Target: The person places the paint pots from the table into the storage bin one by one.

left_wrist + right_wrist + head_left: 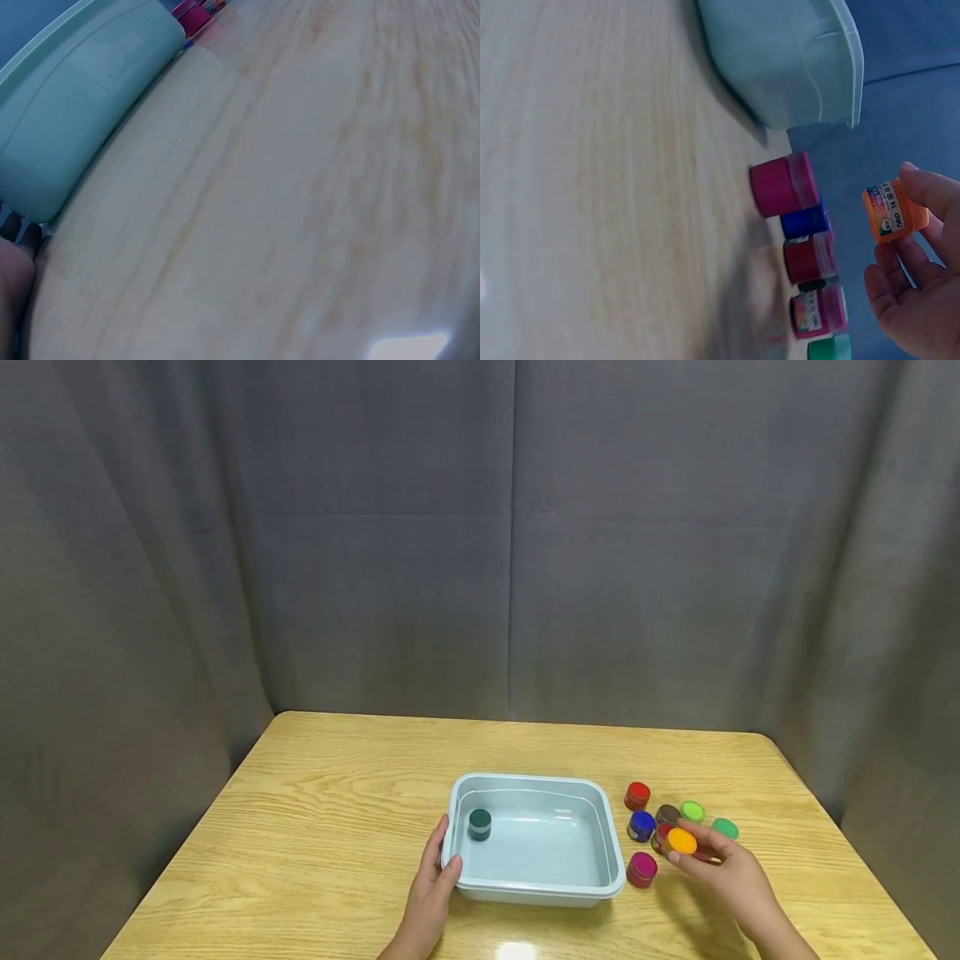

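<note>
My right hand (733,875) pinches an orange paint jar (682,842) between thumb and fingers. In the right wrist view the jar is held up off the table, its printed label showing. Left of it stands a pale blue-green plastic tub (540,890). The left hand (427,897) grips the tub's left side, thumb by the rim and fingers along the outer wall. Inside the tub, near its left wall, sits a dark green paint jar (480,825). In the left wrist view only a bit of the hand (15,274) appears, beside the tub's corner.
Right of the tub stand more paint jars: red (637,795), blue (641,827), brown (667,814), magenta (642,869), dark red (660,837), light green (692,812) and green (726,828). A pink jar (817,311) is partly hidden by my right hand in the head view. Grey curtains (375,568) enclose the wooden table (300,860).
</note>
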`<state>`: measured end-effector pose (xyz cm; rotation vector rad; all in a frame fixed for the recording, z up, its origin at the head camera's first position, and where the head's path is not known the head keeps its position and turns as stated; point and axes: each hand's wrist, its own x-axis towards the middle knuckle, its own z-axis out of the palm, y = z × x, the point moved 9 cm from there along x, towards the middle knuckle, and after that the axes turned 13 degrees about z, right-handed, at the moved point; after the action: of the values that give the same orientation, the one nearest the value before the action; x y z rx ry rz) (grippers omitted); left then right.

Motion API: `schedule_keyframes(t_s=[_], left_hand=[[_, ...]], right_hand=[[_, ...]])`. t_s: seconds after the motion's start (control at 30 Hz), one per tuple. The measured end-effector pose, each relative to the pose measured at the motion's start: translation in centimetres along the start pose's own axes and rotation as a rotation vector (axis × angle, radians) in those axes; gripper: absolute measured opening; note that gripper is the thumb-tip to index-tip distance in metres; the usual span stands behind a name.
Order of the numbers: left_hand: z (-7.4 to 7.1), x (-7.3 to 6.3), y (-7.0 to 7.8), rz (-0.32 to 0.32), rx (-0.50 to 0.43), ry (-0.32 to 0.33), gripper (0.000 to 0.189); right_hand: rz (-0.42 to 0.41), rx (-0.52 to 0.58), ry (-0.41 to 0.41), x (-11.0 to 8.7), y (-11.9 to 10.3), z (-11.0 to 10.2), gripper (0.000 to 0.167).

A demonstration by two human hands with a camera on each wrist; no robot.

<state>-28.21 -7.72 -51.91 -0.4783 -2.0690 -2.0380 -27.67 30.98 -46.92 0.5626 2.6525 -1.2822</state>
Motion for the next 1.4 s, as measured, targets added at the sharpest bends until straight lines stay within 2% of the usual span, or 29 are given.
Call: schedule_keyframes(t_s=[0.2,0.43,0.57,0.8,1.1,1.4], left_hand=[[0.0,0.0,0.2,-0.004,-0.013,-0.001,0.058],[0.0,0.0,0.1,-0.005,-0.013,-0.004,0.058],[0.1,0.1,0.2,-0.004,-0.015,-0.009,0.058],[0.0,-0.1,-0.3,-0.054,0.013,-0.004,0.058],[-0.1,-0.1,-0.1,-0.036,0.026,-0.001,0.057],[-0.1,0.0,0.1,-0.029,0.005,0.006,0.057]], right_hand=[[-0.032,0.078,-0.057,-0.2,-1.8,0.6,0.07],[-0.086,0.147,-0.08,-0.1,-4.3,1.3,0.068],[-0.078,0.19,-0.113,0.1,-5.5,1.9,0.068],[-0.104,0.198,-0.132,0.1,-7.6,3.3,0.066],[-0.198,0.203,-0.154,0.1,-10.8,5.6,0.063],[-0.207,0.257,-0.202,0.2,-12.6,8.1,0.055]])
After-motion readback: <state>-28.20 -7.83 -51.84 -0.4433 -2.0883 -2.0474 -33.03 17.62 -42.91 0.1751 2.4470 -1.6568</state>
